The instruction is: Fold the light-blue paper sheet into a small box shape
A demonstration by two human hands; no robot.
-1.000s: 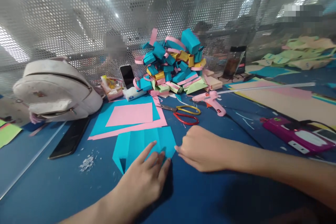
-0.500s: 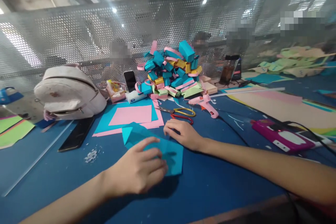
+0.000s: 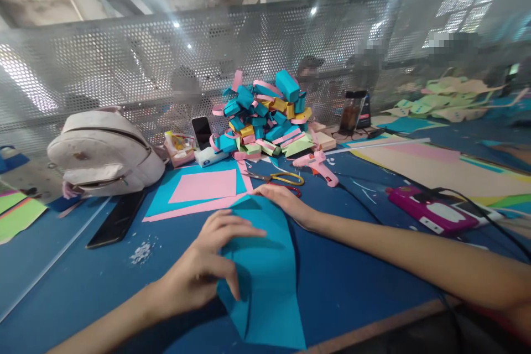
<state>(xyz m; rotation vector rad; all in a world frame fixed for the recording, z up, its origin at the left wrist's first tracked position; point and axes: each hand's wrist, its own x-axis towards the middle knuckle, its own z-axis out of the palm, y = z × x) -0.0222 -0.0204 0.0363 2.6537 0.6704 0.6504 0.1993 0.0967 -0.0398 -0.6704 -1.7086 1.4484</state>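
Observation:
A sheet of blue paper (image 3: 265,271), creased and bowed, stands partly raised off the blue table in front of me. Over its left part is my left hand (image 3: 203,260), its thumb and fingers spread apart. My right hand (image 3: 286,204) is at the far top edge of the paper, fingers together against that edge; its thumb is hidden behind the sheet. Just beyond the right hand lie scissors (image 3: 286,178) with yellow and red handles. A pink glue gun (image 3: 319,167) rests to their right. Pink paper (image 3: 203,185) lies on more blue paper (image 3: 161,193) behind the left hand.
A heap of folded paper pieces (image 3: 265,116) stands against the perforated metal screen (image 3: 141,55). Leftward are a white backpack (image 3: 103,149), a dark phone (image 3: 116,221) and white scraps (image 3: 141,253). Rightward lie a magenta power bank (image 3: 427,210), cables and large paper sheets (image 3: 415,163).
The blue paper has opened out and turned, now reaching nearer to me. My left hand has spread its fingers and shifted slightly left. My right hand has flattened against the paper's far edge.

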